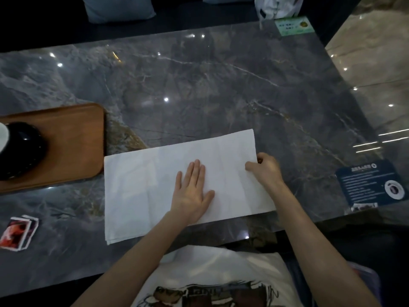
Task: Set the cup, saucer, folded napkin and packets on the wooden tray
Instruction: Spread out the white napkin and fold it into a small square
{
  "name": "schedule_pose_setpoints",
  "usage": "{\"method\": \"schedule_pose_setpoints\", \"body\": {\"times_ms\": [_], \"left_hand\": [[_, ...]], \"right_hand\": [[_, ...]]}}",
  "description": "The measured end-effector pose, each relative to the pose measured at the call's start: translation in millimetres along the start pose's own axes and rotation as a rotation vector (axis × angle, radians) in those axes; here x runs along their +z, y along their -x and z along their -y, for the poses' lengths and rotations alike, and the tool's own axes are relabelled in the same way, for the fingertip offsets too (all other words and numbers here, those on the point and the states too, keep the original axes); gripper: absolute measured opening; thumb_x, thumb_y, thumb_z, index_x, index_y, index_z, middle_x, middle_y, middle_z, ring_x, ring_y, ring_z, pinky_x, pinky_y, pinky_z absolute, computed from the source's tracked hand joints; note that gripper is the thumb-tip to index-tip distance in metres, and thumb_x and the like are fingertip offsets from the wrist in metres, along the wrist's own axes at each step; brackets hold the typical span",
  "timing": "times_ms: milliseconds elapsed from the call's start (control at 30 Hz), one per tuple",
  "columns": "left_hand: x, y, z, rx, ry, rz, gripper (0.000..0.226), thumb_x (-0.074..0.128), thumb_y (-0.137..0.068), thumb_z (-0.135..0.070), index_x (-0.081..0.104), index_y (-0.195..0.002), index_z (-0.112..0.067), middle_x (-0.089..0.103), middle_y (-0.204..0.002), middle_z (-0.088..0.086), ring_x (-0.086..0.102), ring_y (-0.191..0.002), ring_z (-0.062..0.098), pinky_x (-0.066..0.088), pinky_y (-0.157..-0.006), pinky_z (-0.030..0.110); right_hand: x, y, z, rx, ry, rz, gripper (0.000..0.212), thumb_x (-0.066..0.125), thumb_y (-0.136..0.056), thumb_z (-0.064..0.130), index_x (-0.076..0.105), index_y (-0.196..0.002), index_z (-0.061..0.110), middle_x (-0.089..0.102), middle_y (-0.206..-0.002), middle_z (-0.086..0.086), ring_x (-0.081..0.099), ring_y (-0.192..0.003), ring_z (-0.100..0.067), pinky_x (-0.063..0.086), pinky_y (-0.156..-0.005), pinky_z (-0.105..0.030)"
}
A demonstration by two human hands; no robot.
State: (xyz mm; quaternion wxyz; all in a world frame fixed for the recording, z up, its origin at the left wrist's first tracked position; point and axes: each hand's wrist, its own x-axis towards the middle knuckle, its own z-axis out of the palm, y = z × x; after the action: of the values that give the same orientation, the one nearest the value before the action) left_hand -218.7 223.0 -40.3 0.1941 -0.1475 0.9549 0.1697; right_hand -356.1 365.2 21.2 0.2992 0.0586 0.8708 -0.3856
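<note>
A white napkin (155,187) lies flat on the dark marble table, folded into a long rectangle. My left hand (192,191) presses flat on its middle, fingers spread. My right hand (264,167) pinches the napkin's right edge near the far corner. The wooden tray (75,142) sits at the left edge. On it stands a black saucer (22,151) with a white cup (3,138), mostly cut off by the frame. Red and white packets (18,231) lie on the table at the near left.
A dark blue printed card (374,185) lies at the table's right edge. A green card (294,25) and a white bag (276,6) are at the far right corner. Blue cushions sit beyond the far edge. The table's near edge runs by my body.
</note>
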Motion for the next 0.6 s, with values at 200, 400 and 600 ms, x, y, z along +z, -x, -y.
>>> {"method": "schedule_pose_setpoints", "body": {"times_ms": [200,400,600], "left_hand": [[-57.7,16.9,-6.1,-0.149,0.721,-0.069,0.053,0.033,-0.093,-0.045,0.022,-0.142,-0.029,0.011,-0.157,-0.006,0.013,-0.142,0.012,0.011,-0.115,0.031],[-110.4,61.1,-23.0,-0.11,1.117,-0.104,0.068,0.06,-0.081,-0.037,0.025,-0.139,-0.033,0.041,-0.13,-0.016,0.046,-0.113,0.006,0.039,-0.092,0.019],[-102.0,82.3,-2.9,-0.332,0.932,-0.334,0.058,0.05,-0.09,-0.017,0.023,-0.14,-0.03,0.055,-0.13,0.0,0.056,-0.11,0.014,0.044,-0.085,0.018]], "right_hand": [[-2.2,30.8,48.4,-0.054,-0.262,0.254,0.015,0.06,-0.082,0.009,0.058,-0.097,0.009,0.065,-0.085,-0.002,0.064,-0.076,-0.019,0.052,-0.061,-0.03],[36.9,51.9,84.8,-0.253,-0.218,0.436,0.017,0.064,-0.082,0.011,0.061,-0.096,0.002,0.069,-0.082,-0.014,0.068,-0.07,-0.024,0.056,-0.057,-0.025],[81.9,62.8,103.6,-0.328,-0.156,0.527,0.014,0.064,-0.081,0.009,0.061,-0.09,-0.002,0.063,-0.061,-0.01,0.059,-0.044,-0.01,0.046,-0.048,-0.022]]}}
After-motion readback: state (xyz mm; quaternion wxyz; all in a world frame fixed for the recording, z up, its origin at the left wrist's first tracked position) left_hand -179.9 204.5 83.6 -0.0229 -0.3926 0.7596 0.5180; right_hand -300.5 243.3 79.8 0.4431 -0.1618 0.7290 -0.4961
